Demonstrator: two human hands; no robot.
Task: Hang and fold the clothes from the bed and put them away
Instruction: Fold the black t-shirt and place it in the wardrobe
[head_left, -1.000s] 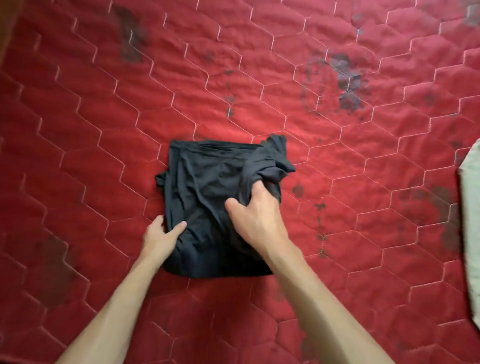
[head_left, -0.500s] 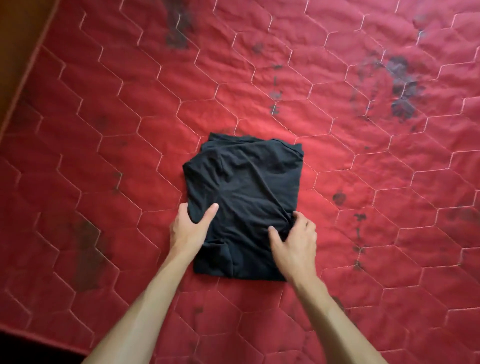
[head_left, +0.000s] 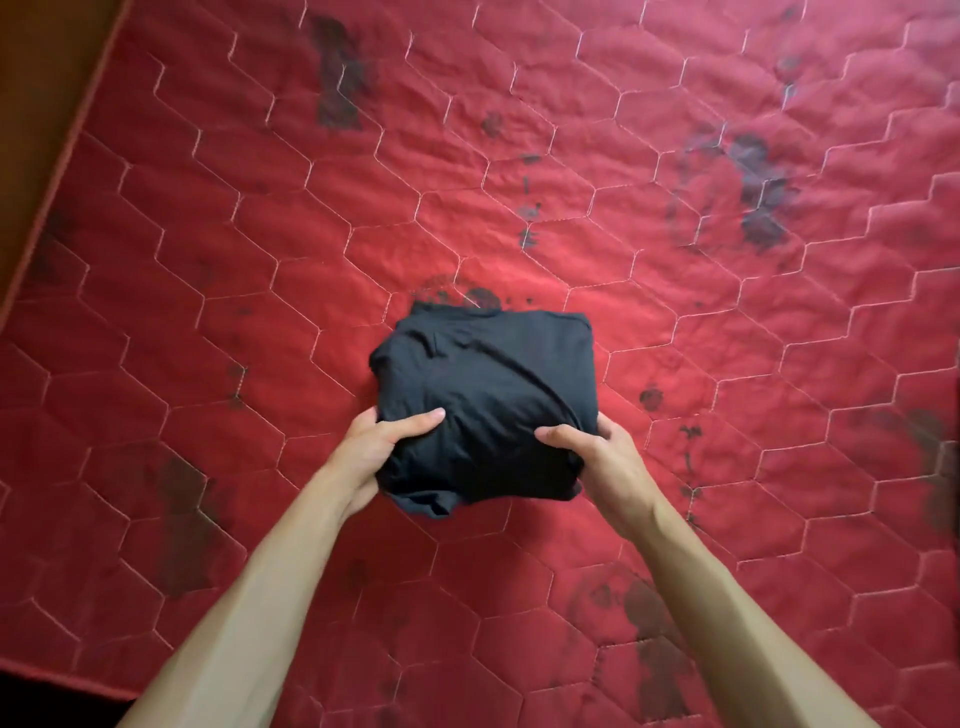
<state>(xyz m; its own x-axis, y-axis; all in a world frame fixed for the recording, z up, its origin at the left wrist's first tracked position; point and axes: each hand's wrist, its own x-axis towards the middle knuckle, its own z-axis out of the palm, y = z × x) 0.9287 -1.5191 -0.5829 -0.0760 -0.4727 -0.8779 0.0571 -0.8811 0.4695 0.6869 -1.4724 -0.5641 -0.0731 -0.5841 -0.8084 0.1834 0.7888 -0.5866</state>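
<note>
A folded black garment (head_left: 488, 395) forms a thick square bundle over the middle of the red quilted bed (head_left: 675, 322). My left hand (head_left: 379, 449) grips its near left edge, thumb on top and fingers tucked underneath. My right hand (head_left: 597, 457) grips the near right corner the same way. The near side of the bundle is raised off the mattress; whether its far edge still touches the bed I cannot tell.
The red mattress cover has a hexagon stitch pattern and dark stains (head_left: 758, 197). A wooden bed frame edge (head_left: 36, 104) runs along the far left. A dark floor strip (head_left: 52, 701) shows past the near left corner.
The right hand laid the last flap flat, then both hands slid under the near edge and lifted the bundle. The pale cloth at the right edge has left the view.
</note>
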